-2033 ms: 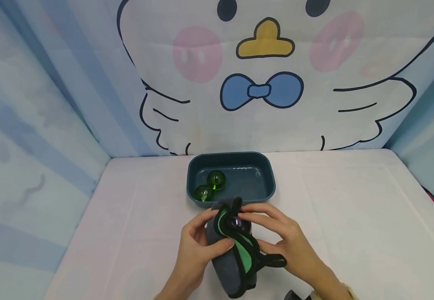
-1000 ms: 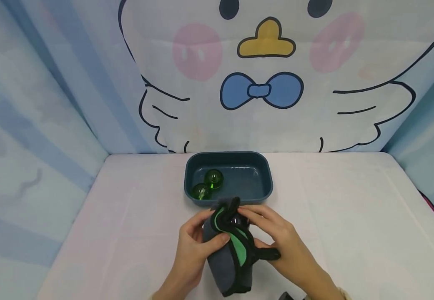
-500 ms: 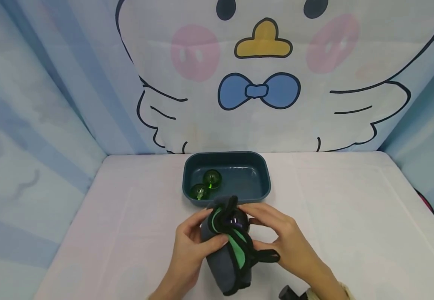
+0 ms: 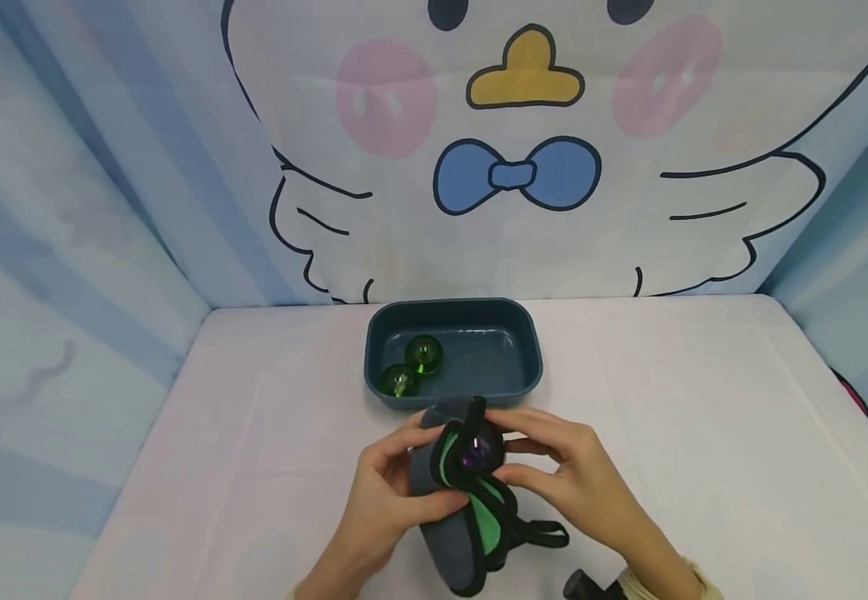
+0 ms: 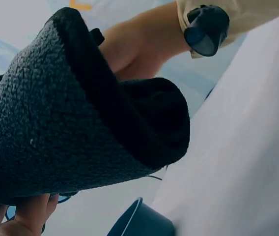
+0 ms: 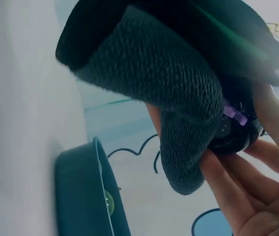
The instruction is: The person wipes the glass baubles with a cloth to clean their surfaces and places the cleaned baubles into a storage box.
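In the head view my left hand [image 4: 396, 487] grips a folded grey fleece cloth piece [image 4: 444, 546] with black edging, a green inner side and a black loop [image 4: 546, 533]. Its thumb lies on the front edge. A dark, shiny ball [image 4: 484, 450] with purple glints sits in the cloth's opening. My right hand [image 4: 569, 467] pinches this ball between fingers and thumb, at the right side of the cloth. In the right wrist view the ball [image 6: 230, 132] shows purple parts inside, partly covered by the cloth. The left wrist view mostly shows the fleece [image 5: 51, 123] and its rolled black-edged end.
Just beyond the hands stands a dark teal tray [image 4: 509, 392] on the white-covered table [image 4: 666, 400]. Two see-through green balls [image 4: 423, 354] lie in its left part. A cartoon-printed curtain [image 4: 516, 250] hangs behind the table. A black wrist device [image 4: 587, 586] sits at the right sleeve.
The ball shows more fully at the cloth's opening. My right thumb has moved up from beside the loop to the ball. My left hand keeps its grip on the cloth.
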{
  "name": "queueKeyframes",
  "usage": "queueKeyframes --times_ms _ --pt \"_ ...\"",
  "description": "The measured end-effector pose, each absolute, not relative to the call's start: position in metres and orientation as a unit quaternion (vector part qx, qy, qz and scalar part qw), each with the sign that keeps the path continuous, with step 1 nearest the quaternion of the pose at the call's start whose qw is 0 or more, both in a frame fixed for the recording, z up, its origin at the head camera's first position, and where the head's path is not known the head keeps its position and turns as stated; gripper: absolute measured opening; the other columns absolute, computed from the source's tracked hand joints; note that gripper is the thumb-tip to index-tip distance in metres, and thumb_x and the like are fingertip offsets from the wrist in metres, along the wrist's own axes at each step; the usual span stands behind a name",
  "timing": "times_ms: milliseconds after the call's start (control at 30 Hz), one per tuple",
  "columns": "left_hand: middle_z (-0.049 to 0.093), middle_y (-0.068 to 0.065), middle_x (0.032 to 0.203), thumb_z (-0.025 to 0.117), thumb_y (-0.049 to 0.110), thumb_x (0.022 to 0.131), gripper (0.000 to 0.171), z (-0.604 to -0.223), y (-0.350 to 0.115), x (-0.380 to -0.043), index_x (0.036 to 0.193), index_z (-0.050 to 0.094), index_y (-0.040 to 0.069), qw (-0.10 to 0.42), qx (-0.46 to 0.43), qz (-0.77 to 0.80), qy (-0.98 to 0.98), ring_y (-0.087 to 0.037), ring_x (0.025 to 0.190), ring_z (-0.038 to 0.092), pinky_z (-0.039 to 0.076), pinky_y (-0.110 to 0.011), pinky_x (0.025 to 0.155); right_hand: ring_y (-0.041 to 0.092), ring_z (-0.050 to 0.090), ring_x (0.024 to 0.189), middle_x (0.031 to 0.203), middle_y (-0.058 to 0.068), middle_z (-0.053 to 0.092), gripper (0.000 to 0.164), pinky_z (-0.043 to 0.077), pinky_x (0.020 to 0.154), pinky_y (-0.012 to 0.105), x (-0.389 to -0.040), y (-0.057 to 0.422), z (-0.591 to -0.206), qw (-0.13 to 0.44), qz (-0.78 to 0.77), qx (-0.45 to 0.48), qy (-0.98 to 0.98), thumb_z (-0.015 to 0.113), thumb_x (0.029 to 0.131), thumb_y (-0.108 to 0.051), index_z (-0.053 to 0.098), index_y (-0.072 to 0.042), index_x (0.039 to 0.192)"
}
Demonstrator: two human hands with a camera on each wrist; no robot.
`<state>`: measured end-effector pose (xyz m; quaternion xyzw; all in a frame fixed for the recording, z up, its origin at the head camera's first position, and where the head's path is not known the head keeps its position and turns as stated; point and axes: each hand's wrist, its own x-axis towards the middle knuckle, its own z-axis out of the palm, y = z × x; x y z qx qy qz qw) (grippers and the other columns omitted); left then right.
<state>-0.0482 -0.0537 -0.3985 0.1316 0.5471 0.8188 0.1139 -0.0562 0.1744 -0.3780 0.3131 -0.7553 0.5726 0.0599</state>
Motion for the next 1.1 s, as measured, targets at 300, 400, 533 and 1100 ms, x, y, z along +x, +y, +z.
queueKeyframes --times_ms 300,400,533,1100 --pt "0.056 -0.009 0.137 0.081 -0.006 0.072 0.049 -0.4007 -0.0491 -0.0506 0.113 0.070 0.019 0.113 0.064 0.836 0.533 -0.023 0.126 0.050 0.054 -0.031 0.098 0.012 0.061 0.116 0.128 0.005 0.062 0.051 0.058 0.088 0.030 -0.0573 0.1725 -0.3778 0.064 0.548 0.276 -0.787 0.078 0.081 0.001 0.065 -0.010 0.129" --pt "0.056 -0.010 0.137 0.081 -0.007 0.072 0.048 -0.4017 -0.0495 -0.0502 0.112 0.070 0.018 0.101 0.058 0.835 0.537 -0.023 0.126 0.051 0.054 -0.031 0.098 0.014 0.057 0.123 0.131 0.003 0.060 0.055 0.053 0.097 0.026 -0.0577 0.1736 -0.3774 0.058 0.525 0.294 -0.797 0.080 0.079 0.003 0.065 -0.013 0.129" --pt "0.057 -0.009 0.134 0.081 -0.008 0.071 0.047 -0.4027 -0.0501 -0.0504 0.108 0.071 0.018 0.085 0.070 0.832 0.543 -0.024 0.127 0.050 0.054 -0.031 0.097 0.014 0.055 0.126 0.134 0.002 0.059 0.060 0.048 0.102 0.022 -0.0582 0.1745 -0.3767 0.054 0.499 0.313 -0.806 0.079 0.078 0.005 0.063 -0.014 0.132" --pt "0.048 -0.016 0.140 0.081 -0.007 0.073 0.054 -0.3994 -0.0484 -0.0488 0.123 0.063 0.003 0.080 0.121 0.812 0.566 -0.029 0.114 0.060 0.057 -0.038 0.093 0.010 0.061 0.117 0.123 0.009 0.065 0.051 0.058 0.087 0.033 -0.0560 0.1687 -0.3801 0.055 0.566 0.283 -0.772 0.074 0.084 0.003 0.062 -0.007 0.132"
